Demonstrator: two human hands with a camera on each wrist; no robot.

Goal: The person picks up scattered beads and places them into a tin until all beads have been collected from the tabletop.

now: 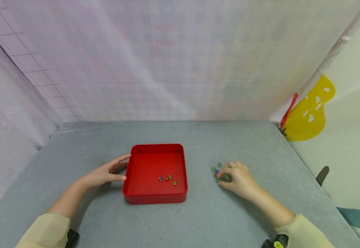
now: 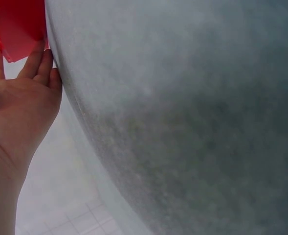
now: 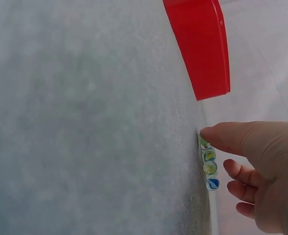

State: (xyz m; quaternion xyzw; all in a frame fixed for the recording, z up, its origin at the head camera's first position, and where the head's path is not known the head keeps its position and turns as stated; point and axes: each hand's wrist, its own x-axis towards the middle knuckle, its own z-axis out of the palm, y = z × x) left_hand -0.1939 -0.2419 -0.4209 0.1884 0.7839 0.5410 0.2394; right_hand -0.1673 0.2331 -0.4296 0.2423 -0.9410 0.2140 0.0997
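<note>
Pale sleeves [image 1: 45,230] nearest, over grey table [image 1: 155,227]; then right hand [image 1: 239,181] bent over loose marbles [image 1: 213,169] right of tray, thumb touching a green one, can't tell if pinched since index tip is hidden in wrist view, other fingers loosely curved. Left hand [image 1: 103,174] spread, thumb and fingertips against left side of red square tray [image 1: 155,199], mid-table between hands, four small marbles [image 1: 175,183] inside toward its near right part. Behind: pale hanging sheet [image 1: 173,69], yellow printed shape [image 1: 310,117] at right.
</note>
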